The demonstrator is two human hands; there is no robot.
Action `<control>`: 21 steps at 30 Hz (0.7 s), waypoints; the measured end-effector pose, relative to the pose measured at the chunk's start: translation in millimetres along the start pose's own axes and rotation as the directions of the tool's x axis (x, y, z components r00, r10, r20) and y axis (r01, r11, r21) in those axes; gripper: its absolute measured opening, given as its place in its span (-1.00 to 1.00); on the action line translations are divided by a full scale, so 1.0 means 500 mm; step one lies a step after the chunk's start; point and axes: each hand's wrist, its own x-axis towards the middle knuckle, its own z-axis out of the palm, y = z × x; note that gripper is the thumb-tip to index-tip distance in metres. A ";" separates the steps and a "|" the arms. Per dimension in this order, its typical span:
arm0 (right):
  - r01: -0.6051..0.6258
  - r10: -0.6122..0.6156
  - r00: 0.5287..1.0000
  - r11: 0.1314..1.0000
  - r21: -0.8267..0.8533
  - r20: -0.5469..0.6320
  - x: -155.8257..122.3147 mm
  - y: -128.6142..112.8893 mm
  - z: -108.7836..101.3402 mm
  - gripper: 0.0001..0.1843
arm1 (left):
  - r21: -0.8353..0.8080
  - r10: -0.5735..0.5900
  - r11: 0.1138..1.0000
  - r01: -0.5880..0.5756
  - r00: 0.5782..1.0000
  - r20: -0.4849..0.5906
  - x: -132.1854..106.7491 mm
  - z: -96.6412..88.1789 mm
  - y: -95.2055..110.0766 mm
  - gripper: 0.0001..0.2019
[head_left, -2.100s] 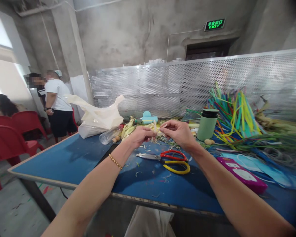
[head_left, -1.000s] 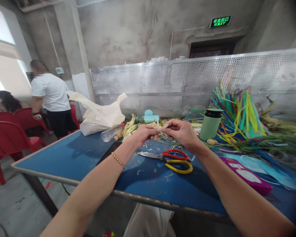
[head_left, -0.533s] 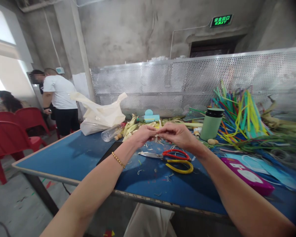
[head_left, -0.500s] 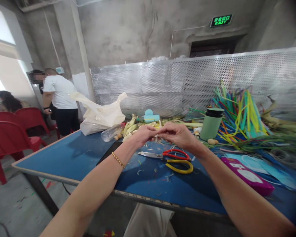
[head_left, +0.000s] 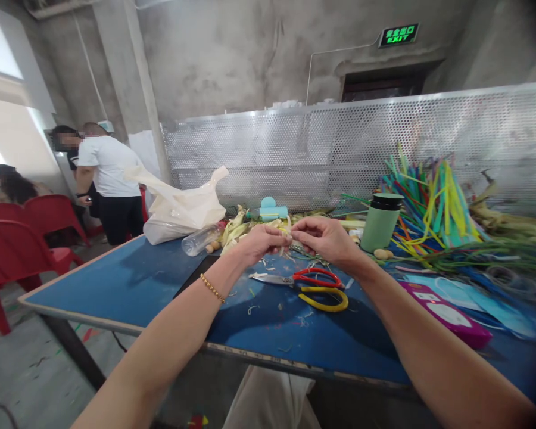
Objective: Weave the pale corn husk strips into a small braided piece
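Over the middle of the blue table [head_left: 129,292], my left hand [head_left: 262,243] and my right hand [head_left: 325,239] meet fingertip to fingertip. Both are closed in a pinch on a thin pale strip of husk [head_left: 289,223], whose end pokes up between them. Fingers cover most of the strip. Below the hands lie scissors [head_left: 271,279] with one red and one yellow handle, blades pointing left. Pale husks [head_left: 234,233] are heaped just behind my left hand. Small shreds are scattered around the scissors.
A white plastic bag [head_left: 183,208] and a clear bottle [head_left: 201,241] stand left. To the right are a green tumbler [head_left: 381,223], coloured strips [head_left: 451,205], a magenta box [head_left: 449,316] and blue masks [head_left: 473,298]. A person in a white shirt [head_left: 111,164] stands beyond red chairs [head_left: 18,250].
My right hand has lifted a little and its fingers have shifted at the strip. My left hand stays nearly in place. The view has moved very slightly.
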 end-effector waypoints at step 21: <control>0.130 -0.149 0.989 0.898 -0.421 -0.014 0.004 0.002 -0.016 -0.92 | 0.098 0.019 0.995 -0.021 1.000 0.019 -0.007 0.010 0.009 -0.74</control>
